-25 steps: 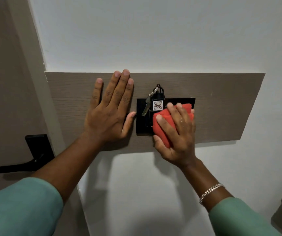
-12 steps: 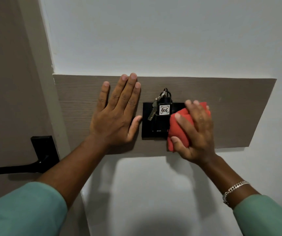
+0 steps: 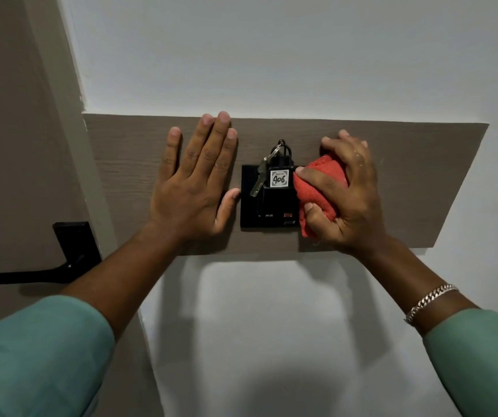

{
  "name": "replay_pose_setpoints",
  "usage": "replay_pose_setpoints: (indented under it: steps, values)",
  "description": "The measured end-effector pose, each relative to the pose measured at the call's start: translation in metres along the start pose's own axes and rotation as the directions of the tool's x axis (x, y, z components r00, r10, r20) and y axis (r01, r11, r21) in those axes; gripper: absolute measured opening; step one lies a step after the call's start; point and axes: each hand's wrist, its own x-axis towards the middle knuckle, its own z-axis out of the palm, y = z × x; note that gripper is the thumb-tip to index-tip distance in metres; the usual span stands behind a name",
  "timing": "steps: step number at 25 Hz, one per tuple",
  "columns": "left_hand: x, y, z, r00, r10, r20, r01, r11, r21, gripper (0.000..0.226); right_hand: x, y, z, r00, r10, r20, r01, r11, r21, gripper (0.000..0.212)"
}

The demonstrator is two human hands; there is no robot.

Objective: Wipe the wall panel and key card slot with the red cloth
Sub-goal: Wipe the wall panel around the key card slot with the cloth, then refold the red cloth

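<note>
Red cloth (image 3: 317, 191), bunched into a wad, sits clamped in the right hand (image 3: 347, 194): the thumb presses its left edge near the tag, another fingertip digs into its lower part, and the remaining fingers curl over the top and right side. The wad is pressed against the wall panel (image 3: 422, 176) at the right edge of the black key card slot (image 3: 249, 212), covering that side of the plate. A small strip of cloth hangs out below the hand.

A black key fob stands in the slot with a white tag (image 3: 279, 178) reading 406, and a metal key (image 3: 258, 180) dangles from its ring on the left. Low on the plate are the letters "Hi-Fi" and a small red light.

To the left, the left hand (image 3: 193, 188) lies flat on the panel, fingers spread and pointing up, its thumb tip touching the slot's left edge. It holds nothing.

The panel is a grey-brown wood-grain strip across a white wall. Further left, a black door handle (image 3: 43, 273) is mounted on a door. Both arms wear green sleeves, and a silver bracelet (image 3: 428, 302) circles the right wrist.
</note>
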Motion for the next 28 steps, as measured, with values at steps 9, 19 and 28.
replay_pose_setpoints:
  steps: [9, 19, 28]
  values:
    - [-0.061, 0.183, -0.075, 0.571, -0.687, 0.450, 0.740, 0.194, -0.644, 0.067, -0.070, -0.007, -0.008, 0.980, 0.196, 0.016, -0.197, 0.971, 0.138, 0.047]
    - [-0.041, 0.311, -0.042, 0.300, 0.123, 0.946, 0.725, -0.674, -0.143, 0.030, -0.203, 0.022, -0.095, 0.699, 0.507, 0.504, -0.685, 0.677, 0.269, 0.073]
    - [-0.020, 0.576, -0.012, 0.163, 0.464, 0.871, 0.866, -0.489, 0.099, 0.015, -0.370, 0.146, -0.270, -0.182, 0.874, 0.451, -0.948, -0.278, 0.156, 0.068]
